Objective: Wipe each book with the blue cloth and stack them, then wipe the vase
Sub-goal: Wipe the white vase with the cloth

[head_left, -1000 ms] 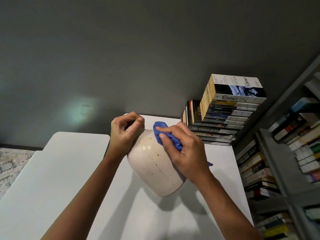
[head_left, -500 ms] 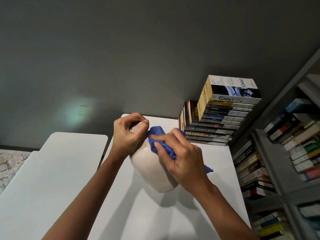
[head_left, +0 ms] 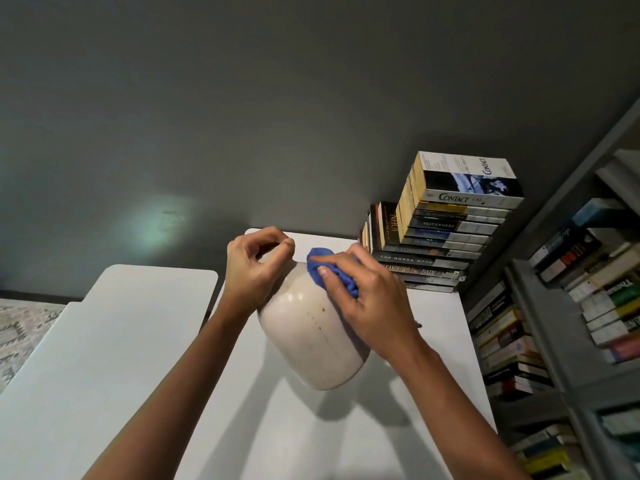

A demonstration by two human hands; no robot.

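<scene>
Books point(head_left: 446, 237) stacked; vase point(head_left: 311, 334) wipe step. Left hand point(head_left: 252, 271) grips vase top, right hand point(head_left: 374, 306) clutches cloth point(head_left: 317, 263) against shoulder. Next, probably: rotate vase

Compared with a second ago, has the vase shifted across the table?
No. The vase keeps the same spot on the white table, left of the book stack.

The right hand point(head_left: 370, 303) has slid back to the right across the vase point(head_left: 304, 344). Half a second ago it covered the front, and now the line of dark dots point(head_left: 320, 318) shows again. The blue cloth point(head_left: 332, 275) is bunched up nearer the neck, and less of its tail pokes out below the wrist.
</scene>
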